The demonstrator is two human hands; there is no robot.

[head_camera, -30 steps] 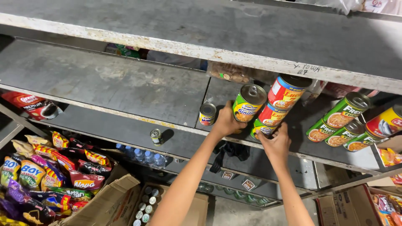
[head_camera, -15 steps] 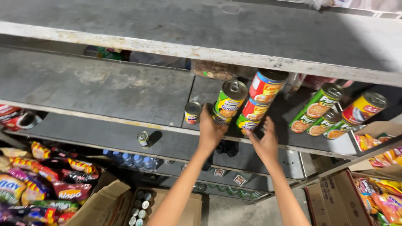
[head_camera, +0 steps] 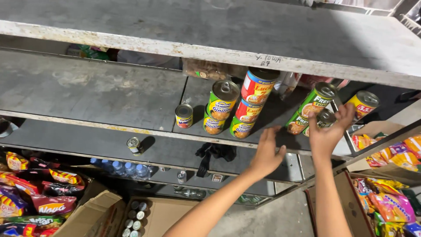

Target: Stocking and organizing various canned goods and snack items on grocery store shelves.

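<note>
Below, a grey metal shelf (head_camera: 109, 94) is seen from above, with cans stood on it in two groups. The right hand (head_camera: 326, 134) is laid against the right-hand group, its fingers (head_camera: 346, 115) spread and curled around a green-labelled can (head_camera: 323, 119) that lies at the front between a taller green can (head_camera: 316, 100) and a yellow-and-red can (head_camera: 363, 104); whether the can is truly gripped cannot be told. The left hand (head_camera: 266, 153) is held open and empty, palm down, just before the shelf edge and near a stack of cans (head_camera: 237, 107) in yellow, green and red labels. A small lone can (head_camera: 183, 116) is stood just left of that stack. On the shelf beneath, another small can (head_camera: 133, 145) and a black cloth-like bundle (head_camera: 215, 152) are seen. Snack bags (head_camera: 30, 193) are heaped in a cardboard box (head_camera: 85, 215) at lower left.
</note>
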